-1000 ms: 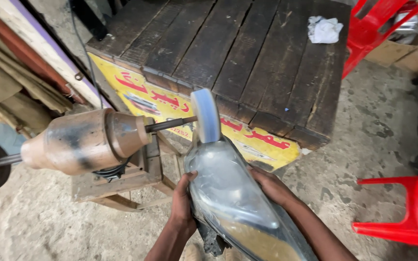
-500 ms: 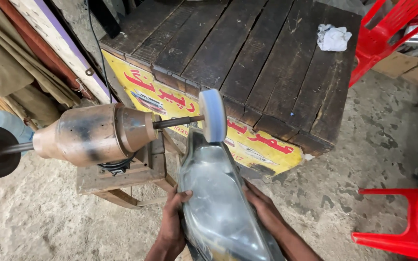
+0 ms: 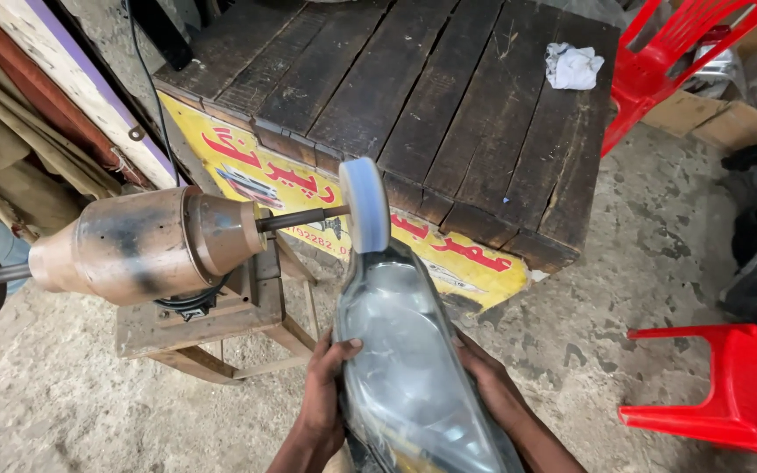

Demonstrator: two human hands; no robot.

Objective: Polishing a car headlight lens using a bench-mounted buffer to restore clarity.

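I hold a large clear car headlight (image 3: 405,350) with both hands, its narrow upper end pressed against a white buffing wheel (image 3: 364,205). My left hand (image 3: 324,394) grips the headlight's left edge. Along its right edge lies my right hand (image 3: 491,385), fingers wrapped under it. The wheel sits on a thin shaft sticking out of a rusty brown bench motor (image 3: 146,245), which stands on a small wooden stand (image 3: 212,328).
A dark wooden plank table (image 3: 413,96) with a yellow painted front panel (image 3: 308,188) stands behind the wheel, a crumpled white rag (image 3: 573,66) on its far corner. Red plastic chairs (image 3: 729,385) stand at the right. The floor is rough concrete.
The headlight has shifted slightly against the wheel and my hands have slid a little along its edges. The view has moved down and right.
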